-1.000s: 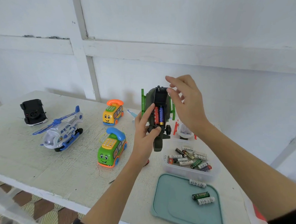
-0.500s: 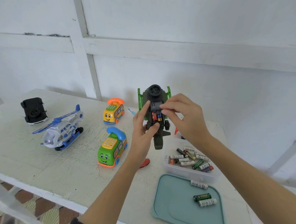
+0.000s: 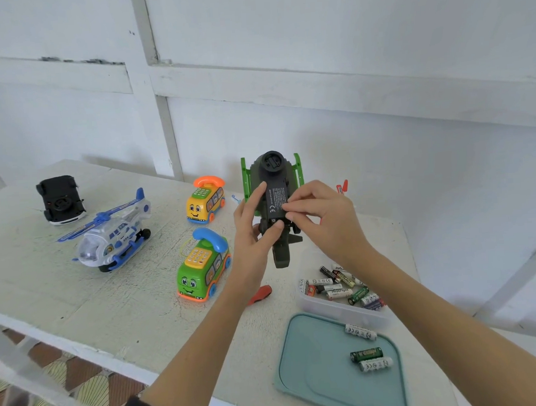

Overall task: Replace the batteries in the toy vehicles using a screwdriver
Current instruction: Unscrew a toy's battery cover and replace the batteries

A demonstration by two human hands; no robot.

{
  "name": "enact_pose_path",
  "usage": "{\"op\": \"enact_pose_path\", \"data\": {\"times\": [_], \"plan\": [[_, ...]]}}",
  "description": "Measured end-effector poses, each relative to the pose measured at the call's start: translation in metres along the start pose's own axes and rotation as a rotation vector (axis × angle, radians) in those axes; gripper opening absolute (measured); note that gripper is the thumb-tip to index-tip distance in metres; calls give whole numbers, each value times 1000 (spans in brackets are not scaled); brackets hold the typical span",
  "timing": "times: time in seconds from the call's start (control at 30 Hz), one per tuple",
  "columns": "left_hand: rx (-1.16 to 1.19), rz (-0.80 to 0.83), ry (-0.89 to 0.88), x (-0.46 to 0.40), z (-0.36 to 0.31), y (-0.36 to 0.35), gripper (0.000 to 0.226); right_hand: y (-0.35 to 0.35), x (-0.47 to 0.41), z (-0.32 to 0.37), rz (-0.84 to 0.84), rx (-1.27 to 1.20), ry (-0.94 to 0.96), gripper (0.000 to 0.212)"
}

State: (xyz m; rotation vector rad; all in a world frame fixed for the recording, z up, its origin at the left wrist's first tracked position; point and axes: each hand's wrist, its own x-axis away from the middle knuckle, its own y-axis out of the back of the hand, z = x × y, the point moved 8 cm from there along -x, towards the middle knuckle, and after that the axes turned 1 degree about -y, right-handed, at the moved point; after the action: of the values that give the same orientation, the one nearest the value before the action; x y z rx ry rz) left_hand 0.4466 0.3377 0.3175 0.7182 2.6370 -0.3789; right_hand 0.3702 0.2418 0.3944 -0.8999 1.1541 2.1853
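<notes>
My left hand [image 3: 255,222] grips the dark toy [image 3: 274,202]; my right hand [image 3: 318,214] pinches its battery cover [image 3: 276,202], which could pop loose while unscrewed.

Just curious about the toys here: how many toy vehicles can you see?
5. A dark green helicopter held in both hands, a green phone bus, a yellow phone bus, a white-blue helicopter and an overturned black car on the table. Others may lie out of view.
</notes>
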Motion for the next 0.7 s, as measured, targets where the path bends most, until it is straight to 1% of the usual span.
{"op": "enact_pose_path", "data": {"times": [0.27,0.43,0.63,0.7], "plan": [[17,-1,-4,0,2,0,58,1,-2,-6,19,-91,-143,12],[40,1,7,1,2,-1,62,1,-2,-5,16,-98,-141,12],[2,-17,-14,1,-4,-2,64,0,-2,-6,4,-90,-133,11],[-18,-23,-17,0,-5,-3,62,0,-2,-4,4,-70,-100,11]]}}
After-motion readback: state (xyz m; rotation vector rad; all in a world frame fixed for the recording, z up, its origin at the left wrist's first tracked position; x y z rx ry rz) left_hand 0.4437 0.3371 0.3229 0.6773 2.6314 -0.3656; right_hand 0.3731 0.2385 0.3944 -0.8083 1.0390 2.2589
